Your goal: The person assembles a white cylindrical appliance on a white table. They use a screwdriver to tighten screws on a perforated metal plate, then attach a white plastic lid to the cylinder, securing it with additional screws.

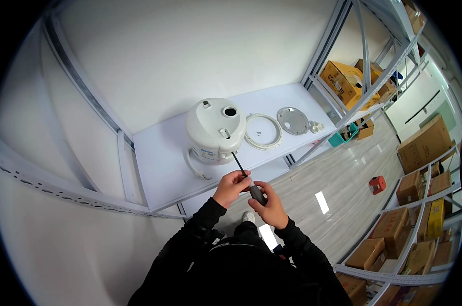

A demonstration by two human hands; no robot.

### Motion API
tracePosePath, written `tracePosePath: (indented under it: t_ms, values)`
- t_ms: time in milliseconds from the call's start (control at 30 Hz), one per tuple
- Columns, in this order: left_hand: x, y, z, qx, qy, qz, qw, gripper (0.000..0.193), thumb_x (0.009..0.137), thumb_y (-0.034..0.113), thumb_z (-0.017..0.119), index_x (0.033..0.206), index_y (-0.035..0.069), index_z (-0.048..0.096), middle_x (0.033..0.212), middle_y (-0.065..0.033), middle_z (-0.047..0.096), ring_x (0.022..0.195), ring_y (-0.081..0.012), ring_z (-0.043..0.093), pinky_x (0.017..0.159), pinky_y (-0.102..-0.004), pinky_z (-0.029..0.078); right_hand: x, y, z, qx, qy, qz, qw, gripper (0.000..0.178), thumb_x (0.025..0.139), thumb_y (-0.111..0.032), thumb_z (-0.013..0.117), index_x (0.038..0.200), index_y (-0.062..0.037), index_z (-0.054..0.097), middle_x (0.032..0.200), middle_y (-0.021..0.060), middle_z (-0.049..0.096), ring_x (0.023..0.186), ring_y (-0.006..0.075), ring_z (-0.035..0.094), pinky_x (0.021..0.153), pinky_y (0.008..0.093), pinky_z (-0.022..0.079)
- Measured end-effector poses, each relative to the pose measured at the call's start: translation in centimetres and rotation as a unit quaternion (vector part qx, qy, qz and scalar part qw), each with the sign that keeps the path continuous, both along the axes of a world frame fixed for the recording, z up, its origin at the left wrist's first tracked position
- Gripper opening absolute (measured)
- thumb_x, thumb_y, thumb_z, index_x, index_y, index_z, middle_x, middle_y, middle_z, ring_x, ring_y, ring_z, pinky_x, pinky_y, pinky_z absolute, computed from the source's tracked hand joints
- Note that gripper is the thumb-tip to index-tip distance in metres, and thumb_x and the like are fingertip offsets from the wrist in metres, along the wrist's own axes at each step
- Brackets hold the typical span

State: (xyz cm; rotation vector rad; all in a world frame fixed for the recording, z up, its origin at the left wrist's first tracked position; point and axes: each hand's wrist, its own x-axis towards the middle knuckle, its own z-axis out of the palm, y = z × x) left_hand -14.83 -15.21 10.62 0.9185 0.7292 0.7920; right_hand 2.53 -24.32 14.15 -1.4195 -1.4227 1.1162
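A screwdriver (pixel 258 196) with a dark grey handle and a long black shaft slants between my hands. My right hand (pixel 272 205) is closed round its handle, while the fingers of my left hand (pixel 232 188) pinch the shaft lower down. The shaft's far end meets the lower front edge of a white, rounded appliance housing (pixel 204 124); whether it sits in a screw is too small to tell. That housing stands on a white shelf (pixel 162 153) and has a dark round hole and small fittings on top. A pale cord or hose (pixel 192 164) curves at its left base.
Right of the housing lie a white ring (pixel 248 137) with small bits inside, a grey metal disc (pixel 292 121) and small white parts (pixel 316 126). Metal shelf posts frame both sides. Cardboard boxes (pixel 392 227) fill racks at right; a red object (pixel 377 185) sits on the floor.
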Motion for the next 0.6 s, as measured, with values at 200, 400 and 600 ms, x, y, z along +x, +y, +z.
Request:
tracePosePath:
  t_ms: [200,400,600]
  values:
    - [0.1,-0.1,0.8,-0.030,-0.077,0.009,0.997,0.039,0.103,0.009,0.062,0.140,-0.002,0.052,0.112,-0.0065,0.065,0.102,-0.0148,0.066,0.093,-0.0322,0.057,1.3,0.9,1.4,-0.172,0.232,0.026,0.957,0.059,0.092,-0.011,0.070,0.146,-0.0057,0.048,0.106,0.0081,0.063,0.077,0.0158,0.065,0.068,0.0288,0.053]
    - [0.3,0.5,-0.6,-0.003,0.024,-0.012,1.000,0.041,0.102,0.011,0.065,0.139,-0.002,0.053,0.113,-0.0078,0.066,0.101,-0.0150,0.067,0.091,-0.0324,0.058,-0.4,0.2,1.6,0.175,-0.179,-0.012,0.968,0.055,0.089,-0.008,0.070,0.142,-0.0047,0.055,0.110,0.0119,0.065,0.086,0.0212,0.067,0.078,0.0356,0.054]
    - [0.5,0.2,-0.8,0.012,-0.025,0.007,1.000,0.038,0.101,0.009,0.064,0.137,-0.002,0.054,0.112,-0.0093,0.066,0.100,-0.0158,0.067,0.091,-0.0334,0.058,0.4,0.1,1.5,-0.110,0.185,-0.050,0.975,0.055,0.093,-0.007,0.066,0.146,-0.0071,0.051,0.112,0.0110,0.066,0.083,0.0164,0.067,0.073,0.0303,0.054]
